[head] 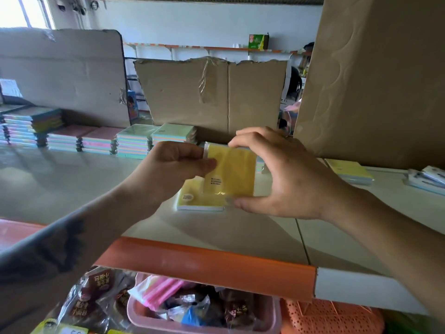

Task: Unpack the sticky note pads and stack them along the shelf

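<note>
Both hands, left hand (178,165) pinching and right hand (277,174) curled, hold the yellow plastic-wrapped sticky note pad (230,173) above the pale shelf (96,189); tugging the slick wrapper could drop it onto the yellow pad (199,201) lying beneath.

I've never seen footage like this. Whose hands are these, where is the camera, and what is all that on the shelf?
No machine here: these are a person's two bare hands, filmed by one wide-angle camera worn on the head, looking forward and down. The left hand pinches the plastic edge of a yellow sticky note pad, while the right hand holds its other side above the shelf. Another yellow pad lies flat just beneath. Along the back stand stacks of pastel pads, with cardboard sheets behind them. Below the shelf's orange edge strip sits a pink tub of wrapped snacks.
</note>
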Available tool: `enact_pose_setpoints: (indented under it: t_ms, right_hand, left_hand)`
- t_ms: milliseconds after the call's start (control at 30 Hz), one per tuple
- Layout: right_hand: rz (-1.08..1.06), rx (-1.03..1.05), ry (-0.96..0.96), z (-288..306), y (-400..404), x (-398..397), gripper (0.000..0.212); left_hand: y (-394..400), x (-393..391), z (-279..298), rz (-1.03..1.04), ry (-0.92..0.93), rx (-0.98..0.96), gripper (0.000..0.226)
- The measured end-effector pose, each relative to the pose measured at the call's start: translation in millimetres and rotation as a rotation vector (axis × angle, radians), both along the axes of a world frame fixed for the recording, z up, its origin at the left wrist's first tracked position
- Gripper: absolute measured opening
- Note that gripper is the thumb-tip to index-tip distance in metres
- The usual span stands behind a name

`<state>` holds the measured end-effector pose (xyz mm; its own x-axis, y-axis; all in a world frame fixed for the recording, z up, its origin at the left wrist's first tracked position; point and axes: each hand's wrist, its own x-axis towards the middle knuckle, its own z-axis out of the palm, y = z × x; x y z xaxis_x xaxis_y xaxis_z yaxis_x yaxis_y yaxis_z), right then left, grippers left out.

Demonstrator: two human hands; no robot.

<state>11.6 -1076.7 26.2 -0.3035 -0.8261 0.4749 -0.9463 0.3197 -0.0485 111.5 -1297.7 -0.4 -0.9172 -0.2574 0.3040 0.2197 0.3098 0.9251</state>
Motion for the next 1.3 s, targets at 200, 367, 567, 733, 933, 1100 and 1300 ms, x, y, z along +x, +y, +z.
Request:
enact_pose_setpoints:
  t_ms: [200, 367, 567, 733, 933, 1100, 1300]
  right_hand:
    - [-0.053, -0.008, -0.019, -0.8, 3.2, 5.8, 0.079]
    - [-0.046, -0.028, -0.099, -6.9, 10.6, 7.8, 0.074]
    - [-0.090, -0.044, -0.137, -12.5, 22.7, 6.4, 0.070]
    - [-0.140, -0.019, -0.171, -18.5, 31.7, 8.3, 0.070]
    - [-0.160, -0.020, -0.236, -24.7, 42.0, 12.4, 0.069]
    - [-0.131, -0.070, -0.302, -25.4, 52.8, 16.3, 0.063]
    - [-0.137, -0.080, -0.294, -20.9, 88.0, 10.5, 0.065]
  left_hand:
    - [7.0, 2.3, 1.3, -0.015, -0.031, 0.048, 0.034]
    - [4.1, 3.6, 2.1, -0.037, -0.047, -0.068, 0.045]
    - [-4.4, 4.6, -5.3, -0.066, -0.083, -0.333, 0.065]
    - [0.2, 3.3, -14.3, -0.080, -0.121, -0.628, 0.099]
    - [17.0, 1.4, -8.8, -0.037, -0.031, -0.806, 0.116]
    - [46.6, -11.3, 5.7, -0.069, -0.018, -0.971, 0.109]
    - [86.3, -25.9, 17.1, -0.071, -0.009, -1.038, 0.095]
